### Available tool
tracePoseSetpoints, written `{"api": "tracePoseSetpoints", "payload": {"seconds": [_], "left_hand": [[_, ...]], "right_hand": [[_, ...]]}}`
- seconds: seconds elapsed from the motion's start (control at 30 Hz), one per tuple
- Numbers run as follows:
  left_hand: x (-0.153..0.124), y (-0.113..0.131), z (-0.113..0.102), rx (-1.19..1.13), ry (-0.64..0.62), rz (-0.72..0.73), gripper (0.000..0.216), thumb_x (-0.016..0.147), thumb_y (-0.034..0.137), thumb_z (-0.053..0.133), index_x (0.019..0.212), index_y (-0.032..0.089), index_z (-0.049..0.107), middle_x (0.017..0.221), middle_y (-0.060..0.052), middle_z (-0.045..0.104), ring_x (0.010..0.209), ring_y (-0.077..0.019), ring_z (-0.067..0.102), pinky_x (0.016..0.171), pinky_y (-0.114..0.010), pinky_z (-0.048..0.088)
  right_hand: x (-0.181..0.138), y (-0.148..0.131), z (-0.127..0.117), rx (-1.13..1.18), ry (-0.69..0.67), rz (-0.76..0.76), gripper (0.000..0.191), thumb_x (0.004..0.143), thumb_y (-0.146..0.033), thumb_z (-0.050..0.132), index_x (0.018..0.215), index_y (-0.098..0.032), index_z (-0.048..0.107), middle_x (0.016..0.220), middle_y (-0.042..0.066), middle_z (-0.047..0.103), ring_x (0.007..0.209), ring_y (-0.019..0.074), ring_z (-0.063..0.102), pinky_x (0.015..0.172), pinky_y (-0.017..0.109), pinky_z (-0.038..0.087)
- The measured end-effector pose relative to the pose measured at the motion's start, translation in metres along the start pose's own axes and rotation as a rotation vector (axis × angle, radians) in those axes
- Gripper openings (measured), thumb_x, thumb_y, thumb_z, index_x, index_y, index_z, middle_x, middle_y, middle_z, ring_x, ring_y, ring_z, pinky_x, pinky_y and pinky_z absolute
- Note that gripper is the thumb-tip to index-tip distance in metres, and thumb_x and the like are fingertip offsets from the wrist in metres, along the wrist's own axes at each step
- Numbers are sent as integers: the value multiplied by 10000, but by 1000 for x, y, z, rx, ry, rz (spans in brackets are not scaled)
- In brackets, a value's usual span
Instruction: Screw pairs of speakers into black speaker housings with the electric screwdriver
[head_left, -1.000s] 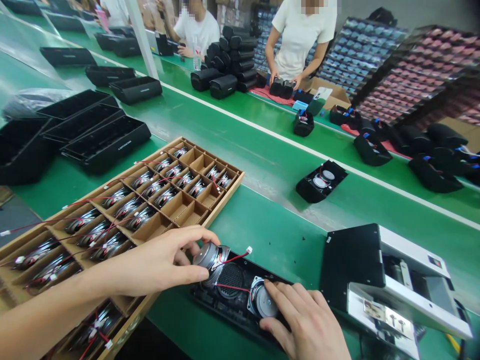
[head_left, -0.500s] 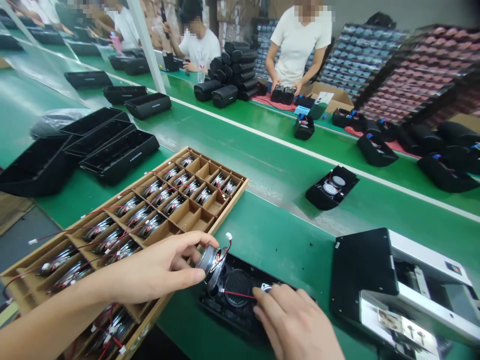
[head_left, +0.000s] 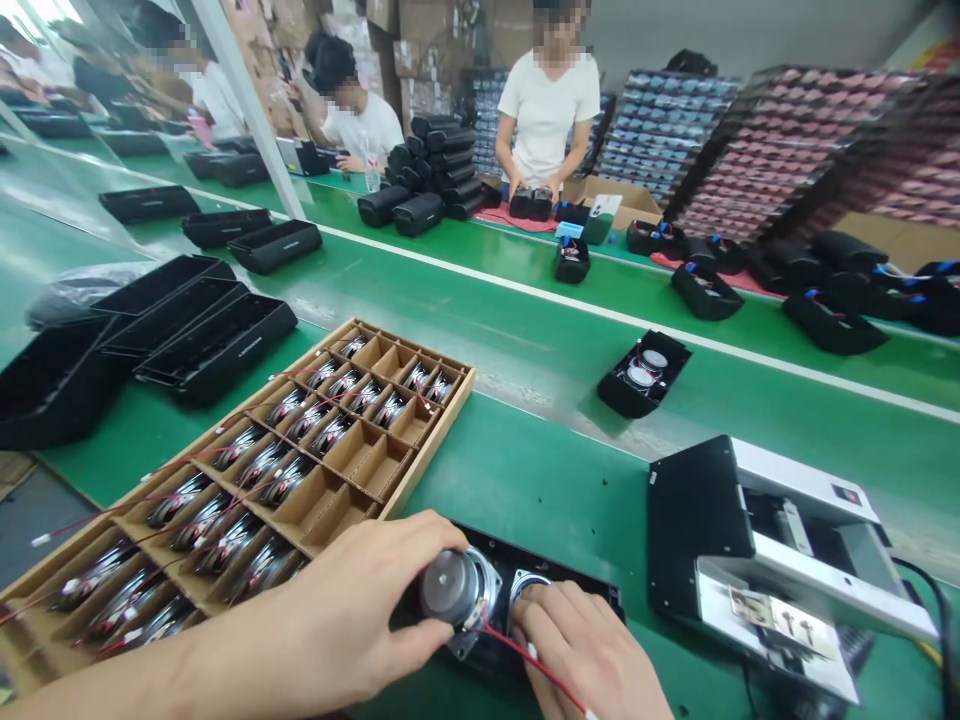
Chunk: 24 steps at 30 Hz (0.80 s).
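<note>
A round speaker driver [head_left: 450,588] with a metal frame and red lead is gripped between the thumb and fingers of my left hand [head_left: 375,600]. It sits at the left part of a black speaker housing [head_left: 592,585], back side up. My right hand [head_left: 581,650] is closed over a second speaker driver [head_left: 531,580] at the housing's right part; its fingers cover most of that one. The red wire [head_left: 517,645] runs from the left driver past my right fingers to a white plug.
A divided cardboard tray [head_left: 442,420] of speaker drivers lies to the left. At right stands a black-and-silver machine [head_left: 697,540]. Black housings [head_left: 217,345] are stacked at far left; another with two drivers [head_left: 645,375] rests on the green belt. Co-workers [head_left: 551,100] work across it.
My left hand has brought its speaker driver from a tilted position above the housing's left end down onto the housing. My right hand stays at the other driver. The camera view has shifted.
</note>
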<state>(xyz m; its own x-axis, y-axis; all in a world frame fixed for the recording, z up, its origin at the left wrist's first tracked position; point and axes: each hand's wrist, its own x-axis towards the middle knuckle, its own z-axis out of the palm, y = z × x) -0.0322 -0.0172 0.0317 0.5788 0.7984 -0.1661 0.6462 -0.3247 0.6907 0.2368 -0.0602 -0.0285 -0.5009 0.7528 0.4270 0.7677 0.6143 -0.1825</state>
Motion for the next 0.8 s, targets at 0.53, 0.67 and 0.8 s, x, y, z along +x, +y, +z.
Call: {"api": "tracePoseSetpoints", "payload": {"seconds": [0.53, 0.67, 0.8], "left_hand": [[35, 13, 58, 718, -154, 74, 203, 1010, 312, 653, 1137, 159, 697, 1081, -117, 677, 975, -301, 630, 792, -421, 572], [36, 16, 55, 697, -185, 45, 222, 1016, 323, 662, 1144, 143, 689, 1074, -110, 671, 980, -295, 637, 795, -424, 590], [35, 15, 55, 662, -166, 63, 240, 1004, 328, 688, 1152, 139, 688, 1071, -105, 671, 983, -301, 643, 775, -432, 600]], "right_hand": [[-43, -1, 16, 77, 260, 73, 235, 953, -125, 609, 1120, -186, 761, 1101, 43, 789, 1028, 159, 738, 961, 295, 561], [-51, 2, 21, 74, 211, 64, 284, 934, -135, 647, 1188, -205, 754, 1184, 38, 777, 1109, 165, 718, 1014, 301, 543], [-52, 2, 22, 83, 207, 68, 288, 935, -133, 644, 1195, -202, 749, 1196, 40, 771, 1115, 166, 711, 1013, 301, 541]]}}
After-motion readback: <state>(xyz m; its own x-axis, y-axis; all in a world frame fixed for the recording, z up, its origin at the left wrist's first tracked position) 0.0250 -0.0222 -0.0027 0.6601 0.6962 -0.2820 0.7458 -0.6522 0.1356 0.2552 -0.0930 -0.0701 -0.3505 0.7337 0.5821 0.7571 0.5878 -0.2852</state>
